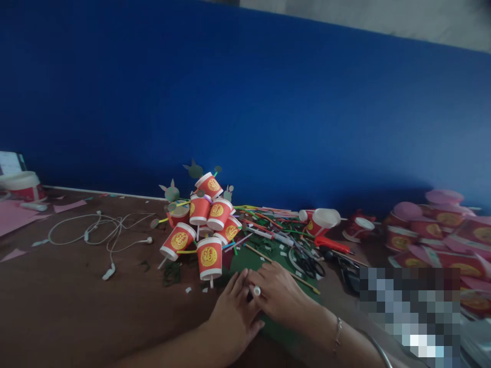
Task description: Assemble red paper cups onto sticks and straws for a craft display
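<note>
My right hand (278,291) is closed around a pen (257,291); only its round white end shows, and the tip is hidden. My left hand (233,312) lies beside it with fingers stretched out over dark green paper (280,332), its fingertips close to the right hand's. Just beyond my hands stands a cluster of red paper cups (210,258) with gold emblems, some with straws through them. Rabbit-shaped paper heads (171,191) stick up among the cups. A thin wooden stick (276,263) lies past my right hand.
Scissors (312,263), a red-handled tool (333,244), markers and straws lie right of the cups. White earphones (109,230) are coiled at left, near pink paper (17,217). More red cups with pink paper (433,230) pile up at right. A blue partition (230,102) rises behind.
</note>
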`<action>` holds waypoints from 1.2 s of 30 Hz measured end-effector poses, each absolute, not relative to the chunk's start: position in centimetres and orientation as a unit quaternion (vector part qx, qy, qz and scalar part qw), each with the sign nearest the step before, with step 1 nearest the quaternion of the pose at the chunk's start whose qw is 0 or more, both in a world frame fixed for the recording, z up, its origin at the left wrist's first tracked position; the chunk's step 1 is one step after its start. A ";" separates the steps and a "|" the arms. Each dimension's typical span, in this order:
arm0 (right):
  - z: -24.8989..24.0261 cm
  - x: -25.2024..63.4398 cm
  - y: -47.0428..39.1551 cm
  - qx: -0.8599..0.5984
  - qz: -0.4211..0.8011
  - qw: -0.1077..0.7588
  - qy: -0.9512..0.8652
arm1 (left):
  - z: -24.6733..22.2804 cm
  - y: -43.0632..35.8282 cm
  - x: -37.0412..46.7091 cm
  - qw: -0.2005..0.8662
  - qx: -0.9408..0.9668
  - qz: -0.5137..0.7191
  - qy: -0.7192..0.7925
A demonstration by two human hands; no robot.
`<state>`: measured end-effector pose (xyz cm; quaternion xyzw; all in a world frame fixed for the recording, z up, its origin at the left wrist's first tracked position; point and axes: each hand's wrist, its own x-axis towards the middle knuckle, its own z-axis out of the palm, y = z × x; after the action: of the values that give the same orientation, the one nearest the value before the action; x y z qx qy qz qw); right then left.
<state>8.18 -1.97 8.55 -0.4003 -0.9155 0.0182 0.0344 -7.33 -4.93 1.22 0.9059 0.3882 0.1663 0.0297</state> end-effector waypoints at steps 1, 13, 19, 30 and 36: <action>8.2 8.5 -2.2 -0.405 0.029 0.051 -0.912 | 1.2 -4.9 -7.3 0.031 0.906 0.162 0.389; 6.9 10.4 -2.6 -0.407 0.197 0.225 -0.863 | 0.5 -4.9 -7.2 0.065 0.898 0.146 0.410; 6.2 11.2 -1.9 -0.432 0.301 0.262 -0.809 | 1.2 -4.8 -7.2 0.086 0.898 0.135 0.411; 6.0 11.0 0.4 -0.485 0.473 0.308 -0.668 | 2.0 -4.9 -7.5 0.078 0.901 0.142 0.403; 4.3 11.6 1.7 -0.498 0.540 0.448 -0.509 | 2.4 -5.1 -7.4 0.068 0.901 0.145 0.402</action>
<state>11.61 1.67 4.35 -0.4983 -0.5094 0.5398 0.4481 -7.40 -5.06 2.37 0.9015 0.4020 0.1454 0.0681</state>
